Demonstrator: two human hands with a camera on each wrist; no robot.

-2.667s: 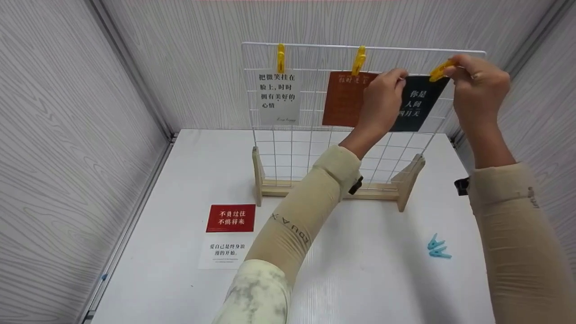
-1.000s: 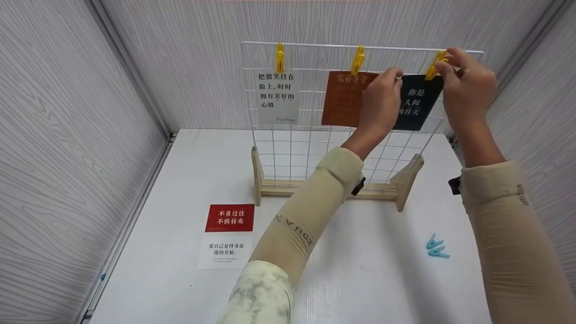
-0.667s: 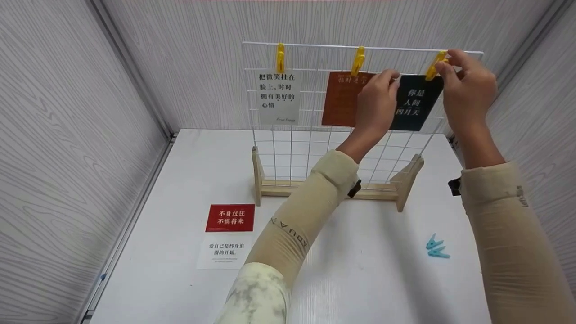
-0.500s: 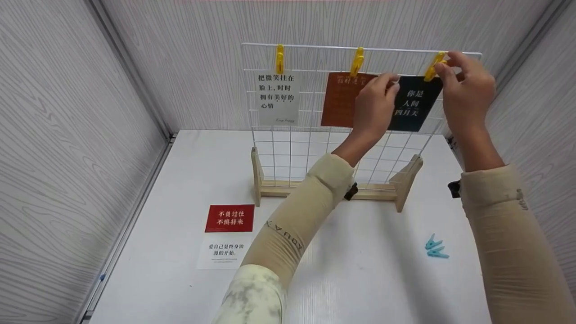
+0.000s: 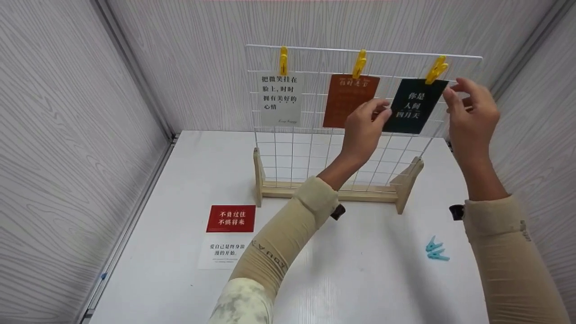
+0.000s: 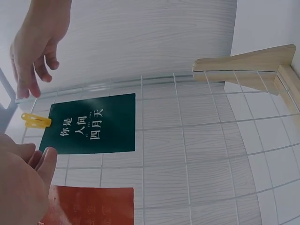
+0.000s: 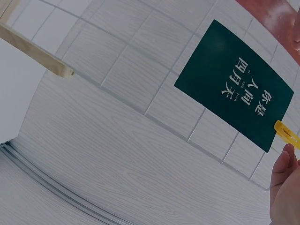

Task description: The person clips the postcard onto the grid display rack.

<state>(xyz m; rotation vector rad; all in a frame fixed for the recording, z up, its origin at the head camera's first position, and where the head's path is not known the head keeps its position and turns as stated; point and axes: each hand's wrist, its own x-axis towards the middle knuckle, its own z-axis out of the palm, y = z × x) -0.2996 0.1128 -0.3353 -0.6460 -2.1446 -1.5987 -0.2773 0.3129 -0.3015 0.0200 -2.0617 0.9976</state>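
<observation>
A dark green card (image 5: 415, 101) with white characters hangs on the right of a white wire grid (image 5: 308, 155), held at its top edge by a yellow clothespin (image 5: 436, 69). My left hand (image 5: 360, 135) is beside the card's left edge, thumb and fingers loosely bent, overlapping the orange-red card (image 5: 344, 105) in the head view. To the right of the green card, below the clothespin, is my right hand (image 5: 473, 117), with relaxed fingers and nothing in them. In the right wrist view the clothespin (image 7: 287, 133) sits just above the right fingertips (image 7: 287, 152).
A white card (image 5: 280, 114) hangs at the grid's left; it and the orange-red card have yellow clothespins. Wooden feet (image 5: 407, 184) support the grid. On the white table lie a red card (image 5: 230, 227), another white card (image 5: 211, 263) and light blue clothespins (image 5: 435, 252).
My right hand tilted the yellow clothespin upright onto the grid with the green card, then let go and dropped lower. My left hand left the card's upper corner and moved down and left.
</observation>
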